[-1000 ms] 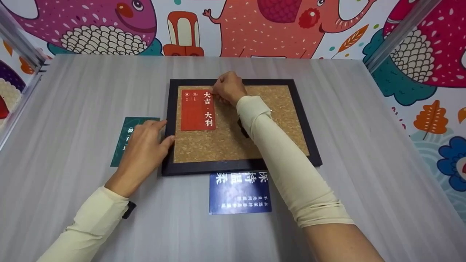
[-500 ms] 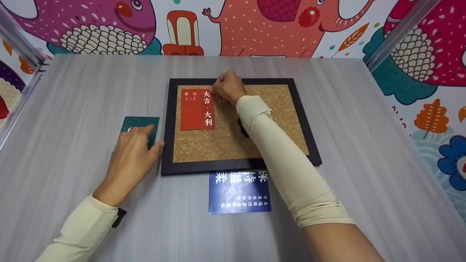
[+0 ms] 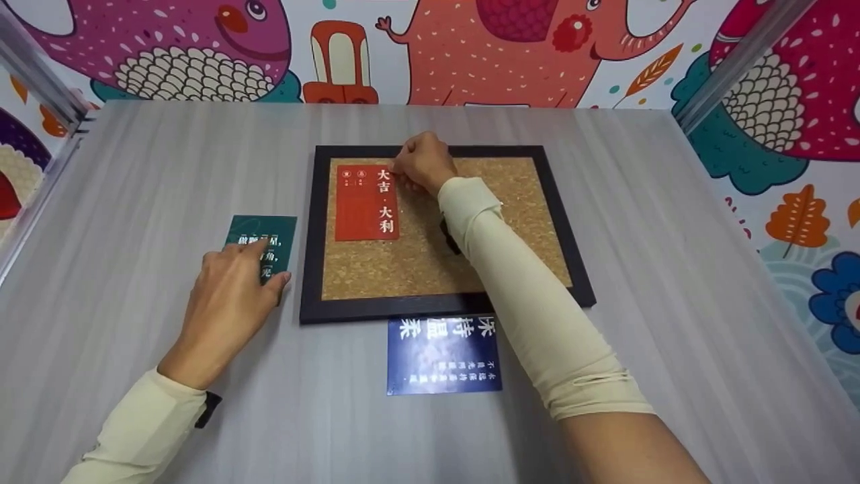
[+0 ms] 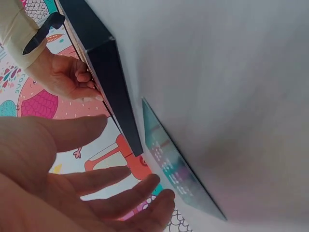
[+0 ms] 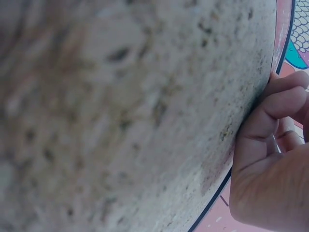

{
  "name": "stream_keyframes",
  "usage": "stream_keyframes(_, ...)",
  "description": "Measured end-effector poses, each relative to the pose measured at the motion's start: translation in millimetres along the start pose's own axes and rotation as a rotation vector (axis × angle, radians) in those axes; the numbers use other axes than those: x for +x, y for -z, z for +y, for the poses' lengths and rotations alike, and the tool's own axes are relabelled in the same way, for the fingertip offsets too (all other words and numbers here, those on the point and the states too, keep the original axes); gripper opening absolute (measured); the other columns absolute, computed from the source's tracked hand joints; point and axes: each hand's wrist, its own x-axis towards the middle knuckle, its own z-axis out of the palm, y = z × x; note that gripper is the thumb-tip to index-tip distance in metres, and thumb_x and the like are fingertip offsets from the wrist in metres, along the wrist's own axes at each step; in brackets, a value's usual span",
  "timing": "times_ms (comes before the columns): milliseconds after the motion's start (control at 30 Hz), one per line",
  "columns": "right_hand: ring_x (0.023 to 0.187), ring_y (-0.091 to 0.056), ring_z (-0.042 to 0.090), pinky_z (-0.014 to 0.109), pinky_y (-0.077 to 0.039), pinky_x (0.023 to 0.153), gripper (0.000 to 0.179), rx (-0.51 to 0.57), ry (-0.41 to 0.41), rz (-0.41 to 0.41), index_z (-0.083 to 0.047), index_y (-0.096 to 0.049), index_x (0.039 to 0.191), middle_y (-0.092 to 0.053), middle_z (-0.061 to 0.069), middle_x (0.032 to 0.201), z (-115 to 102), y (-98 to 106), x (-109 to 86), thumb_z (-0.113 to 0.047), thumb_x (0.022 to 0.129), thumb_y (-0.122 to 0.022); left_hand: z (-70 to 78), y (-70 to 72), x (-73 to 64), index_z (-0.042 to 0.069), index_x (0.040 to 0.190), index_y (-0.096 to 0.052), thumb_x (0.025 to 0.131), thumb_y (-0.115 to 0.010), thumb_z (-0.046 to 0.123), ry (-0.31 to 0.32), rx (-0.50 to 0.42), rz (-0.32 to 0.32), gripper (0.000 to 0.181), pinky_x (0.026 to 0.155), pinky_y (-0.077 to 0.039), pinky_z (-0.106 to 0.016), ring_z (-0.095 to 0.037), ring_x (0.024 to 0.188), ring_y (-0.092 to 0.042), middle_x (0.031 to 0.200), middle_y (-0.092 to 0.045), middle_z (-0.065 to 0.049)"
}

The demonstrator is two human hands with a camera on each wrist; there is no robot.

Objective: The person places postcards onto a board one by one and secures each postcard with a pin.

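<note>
My right hand, in the head view, holds curled fingers at the upper right corner of a red card with white characters. The card lies on a black-framed corkboard. In the right wrist view the fingertips pinch close at the card's edge, and I cannot tell whether a small pin sits between them. My left hand hovers over a green card left of the board, covering part of it. The left wrist view shows its fingers loosely spread, with a gap to the green card.
A blue card with white characters lies at the board's near edge, its top edge by the frame. The grey table ends at a wall with cartoon animals. Metal posts stand at the back corners.
My left hand has let go of the board's left frame edge and moved left and toward me, over the green card. The right hand stays at the red card's corner.
</note>
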Motion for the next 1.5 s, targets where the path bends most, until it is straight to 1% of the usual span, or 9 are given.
stream_keyframes(233,0.063,-0.059,0.014,0.028,-0.048,0.055,0.016,-0.008,-0.009,-0.003,-0.009,-0.077,0.091,-0.07,0.003,0.08,1.3,0.2,-0.4,-0.018,0.104,-0.078,-7.3,0.7,-7.0,-0.022,0.141,-0.059,0.097,-0.084,0.01,0.003,0.036,0.017,0.06,0.083,-0.052,-0.076,-0.065,0.109,-0.056,0.13,-0.058,-0.051)
stream_keyframes(533,0.061,-0.058,0.014,0.028,-0.047,0.054,0.016,-0.004,-0.003,-0.005,-0.009,-0.076,0.089,-0.068,0.003,0.077,1.9,0.4,-0.7,-0.017,0.104,-0.078,-17.0,0.5,-11.5,-0.029,0.14,-0.052,0.092,-0.091,0.014,0.009,0.101,0.033,0.075,0.073,-0.052,-0.073,-0.064,0.099,-0.051,0.111,-0.055,-0.054)
stream_keyframes(633,0.061,-0.058,0.014,0.028,-0.047,0.054,0.017,-0.006,-0.005,-0.009,-0.01,-0.077,0.09,-0.068,0.003,0.078,1.5,0.5,-1.2,-0.019,0.104,-0.078,-18.4,1.4,-12.0,-0.03,0.139,-0.052,0.091,-0.092,0.016,0.023,0.107,0.016,0.077,0.069,-0.051,-0.07,-0.062,0.097,-0.05,0.103,-0.055,-0.049)
stream_keyframes(733,0.062,-0.058,0.014,0.028,-0.047,0.055,0.016,-0.009,-0.01,-0.013,-0.01,-0.078,0.091,-0.069,0.003,0.08,1.2,0.5,-1.4,-0.019,0.105,-0.077,-19.6,2.2,-12.5,-0.03,0.141,-0.049,0.093,-0.091,0.02,0.045,0.109,-0.029,0.082,0.068,-0.051,-0.068,-0.061,0.096,-0.049,0.097,-0.053,-0.045)
stream_keyframes(900,0.062,-0.058,0.014,0.028,-0.047,0.055,0.016,-0.012,-0.012,-0.014,-0.009,-0.077,0.092,-0.068,0.003,0.08,1.3,0.6,-1.4,-0.019,0.105,-0.077,-20.4,1.6,-12.9,-0.03,0.145,-0.043,0.095,-0.09,0.025,0.073,0.106,-0.082,0.087,0.066,-0.053,-0.066,-0.06,0.097,-0.047,0.097,-0.05,-0.044)
stream_keyframes(1033,0.062,-0.057,0.015,0.028,-0.046,0.055,0.016,-0.009,-0.013,-0.02,-0.01,-0.076,0.091,-0.067,0.003,0.079,1.1,0.4,-1.9,-0.019,0.105,-0.077,-21.1,1.1,-12.9,-0.03,0.144,-0.042,0.095,-0.09,0.024,0.079,0.113,-0.071,0.087,0.063,-0.054,-0.064,-0.059,0.097,-0.046,0.098,-0.05,-0.046)
stream_keyframes(1200,0.062,-0.058,0.015,0.029,-0.046,0.055,0.017,-0.017,-0.017,-0.02,-0.01,-0.076,0.091,-0.068,0.003,0.079,-0.3,1.0,-2.0,-0.019,0.105,-0.076,-24.5,4.5,-9.8,-0.03,0.142,-0.045,0.092,-0.092,0.027,0.086,0.137,-0.082,0.089,0.067,-0.052,-0.069,-0.06,0.093,-0.048,0.097,-0.052,-0.047)
stream_keyframes(1367,0.061,-0.057,0.014,0.028,-0.046,0.055,0.018,-0.006,-0.019,-0.014,-0.01,-0.075,0.089,-0.067,0.002,0.077,-0.9,1.9,-2.4,-0.018,0.105,-0.077,-29.6,10.9,-1.3,-0.03,0.124,-0.051,0.086,-0.097,0.036,0.147,0.141,-0.127,0.089,0.069,-0.048,-0.072,-0.059,0.09,-0.05,0.093,-0.052,-0.042)
stream_keyframes(1500,0.057,-0.056,0.013,0.028,-0.045,0.053,0.02,-0.007,0.014,0.0,-0.009,-0.074,0.085,-0.067,0.003,0.073,0.4,1.6,-3.1,-0.016,0.104,-0.077,-33.5,14.1,3.0,-0.026,0.103,-0.054,0.082,-0.099,0.042,0.197,0.147,-0.16,0.083,0.062,-0.047,-0.064,-0.049,0.08,-0.049,0.083,-0.05,-0.031)
